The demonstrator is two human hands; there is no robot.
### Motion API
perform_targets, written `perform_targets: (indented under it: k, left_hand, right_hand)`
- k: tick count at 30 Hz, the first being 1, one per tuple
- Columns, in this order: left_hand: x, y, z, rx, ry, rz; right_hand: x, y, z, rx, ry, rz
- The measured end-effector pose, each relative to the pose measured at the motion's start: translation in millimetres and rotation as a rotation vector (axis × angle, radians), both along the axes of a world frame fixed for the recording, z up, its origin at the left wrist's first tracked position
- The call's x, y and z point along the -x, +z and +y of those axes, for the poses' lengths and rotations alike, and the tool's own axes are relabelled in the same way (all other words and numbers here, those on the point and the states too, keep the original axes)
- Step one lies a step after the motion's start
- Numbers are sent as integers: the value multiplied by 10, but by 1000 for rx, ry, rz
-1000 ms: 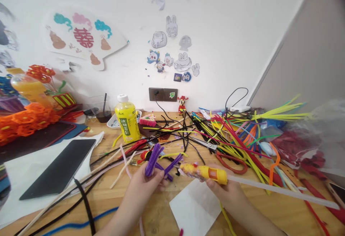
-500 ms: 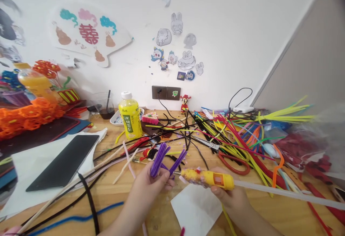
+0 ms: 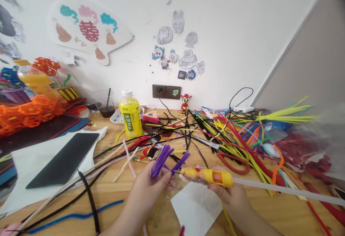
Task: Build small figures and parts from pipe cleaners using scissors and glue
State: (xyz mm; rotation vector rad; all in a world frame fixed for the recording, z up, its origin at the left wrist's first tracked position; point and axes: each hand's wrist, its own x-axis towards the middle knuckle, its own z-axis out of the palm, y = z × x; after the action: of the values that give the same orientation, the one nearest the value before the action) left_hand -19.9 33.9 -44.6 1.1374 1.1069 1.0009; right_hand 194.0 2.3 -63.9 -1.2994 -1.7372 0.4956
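Purple pipe cleaners (image 3: 162, 161), folded into a bundle with a second strand group angled off to the right, are pinched in my left hand (image 3: 155, 185). My right hand (image 3: 226, 193) is wrapped round a yellow hot glue gun (image 3: 206, 176), which lies sideways with its nozzle pointing left. The nozzle tip is at the right-hand purple strands, close by my left fingertips; whether it touches them I cannot tell. A long whitish glue stick (image 3: 275, 188) runs out of the gun's back end. Below the gun, a white sheet of paper (image 3: 196, 210) lies on the wooden table.
Behind my hands stands a yellow drink bottle (image 3: 130, 115). Red-handled scissors (image 3: 234, 163) lie among loose pipe cleaners (image 3: 242, 131) on the right. At left, a black phone-like slab (image 3: 64, 160) rests on white paper. A blue pipe cleaner (image 3: 78, 217) lies in front.
The right-hand purple strands have shifted slightly to the right, nearer the glue gun's nozzle. Both hands keep their holds, with the gun almost in the same place.
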Motion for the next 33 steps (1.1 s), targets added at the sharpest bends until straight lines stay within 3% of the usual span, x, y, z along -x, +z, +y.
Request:
perform_targets:
  k: [21, 28, 33]
  left_hand:
    - [-7, 42, 1, 4, 17, 27]
    - [0, 41, 23, -15, 18, 2]
    - [6, 32, 20, -20, 18, -14]
  right_hand:
    - [-122, -35, 48, -111, -225, -77]
    - [-153, -21, 57, -114, -211, -99]
    - [-180, -20, 85, -144, -279, -117]
